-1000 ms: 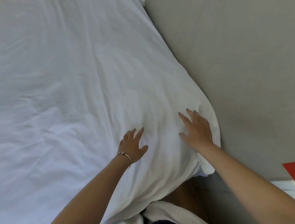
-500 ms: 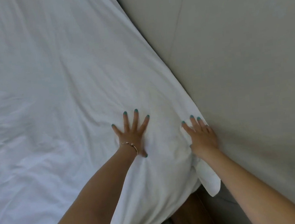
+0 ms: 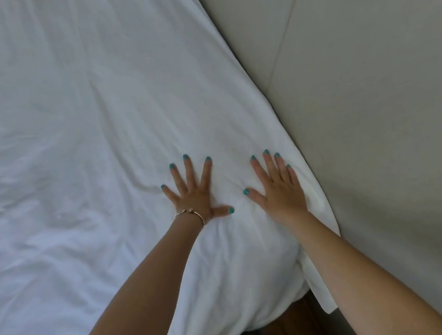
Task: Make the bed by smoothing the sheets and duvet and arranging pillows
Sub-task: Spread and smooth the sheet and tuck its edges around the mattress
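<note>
A white duvet (image 3: 78, 134) covers the bed and fills most of the view, creased on its left half. My left hand (image 3: 194, 193) lies flat on it with fingers spread, a thin bracelet on the wrist. My right hand (image 3: 278, 187) presses flat beside it, close to the duvet's right edge (image 3: 310, 184) where the cloth hangs down by the grey headboard. Both palms face down and hold nothing. No pillow shows.
A grey padded headboard or wall panel (image 3: 371, 95) runs along the bed's right side, with a seam crossing it. A strip of brown wood (image 3: 290, 324) shows below the duvet's corner at the bottom.
Both hands have slid forward across the duvet, fingers spreading flat. The view has moved up along the bed, so the red sign at lower right has left the frame.
</note>
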A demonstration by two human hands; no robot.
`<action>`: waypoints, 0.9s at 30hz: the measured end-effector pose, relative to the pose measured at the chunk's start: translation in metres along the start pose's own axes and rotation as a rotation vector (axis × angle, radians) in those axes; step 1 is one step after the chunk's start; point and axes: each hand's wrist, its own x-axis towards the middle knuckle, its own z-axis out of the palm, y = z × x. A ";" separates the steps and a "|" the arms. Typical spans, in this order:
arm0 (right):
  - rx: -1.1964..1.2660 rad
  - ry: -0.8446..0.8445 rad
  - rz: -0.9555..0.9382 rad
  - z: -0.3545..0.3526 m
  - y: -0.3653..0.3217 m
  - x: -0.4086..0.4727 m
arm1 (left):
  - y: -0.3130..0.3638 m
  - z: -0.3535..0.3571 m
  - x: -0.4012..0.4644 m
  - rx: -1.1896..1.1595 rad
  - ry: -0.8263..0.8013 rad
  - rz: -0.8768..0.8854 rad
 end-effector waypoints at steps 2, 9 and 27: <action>0.031 -0.010 0.039 0.012 0.006 -0.025 | 0.002 0.002 0.000 0.033 0.021 -0.016; 0.133 -0.111 0.232 0.054 0.015 -0.111 | -0.032 0.030 -0.042 0.119 -0.033 0.116; 1.127 0.057 1.140 0.092 0.066 -0.174 | -0.083 0.108 -0.136 -0.123 -0.097 0.272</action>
